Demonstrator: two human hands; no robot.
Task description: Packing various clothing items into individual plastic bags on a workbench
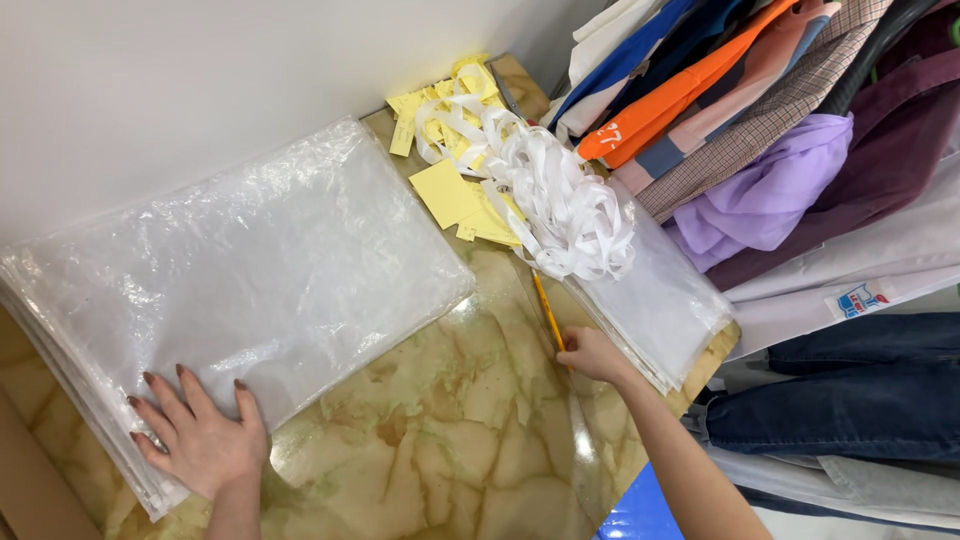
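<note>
There is bare table point(450, 420) between the left hand point(200, 435) and the right hand point(590, 352). The big bag stack point(240, 270) fills the left. White ribbons point(560, 200), yellow tags point(445, 190) and clothes point(760, 150) crowd the right and back.

clear poly bags point(250, 260) stack L | yellow tags point(445, 190) ctr top | clear bags point(665, 300) R

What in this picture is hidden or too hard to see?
Head view:
- Right hand fingers: curled under, so the grip on the pencil is unclear.
- Pencil's far end: under the white strips.
- Bag stack: count unreadable, left edge cut off.
- Yellow slips: partly covered by strips.
</note>
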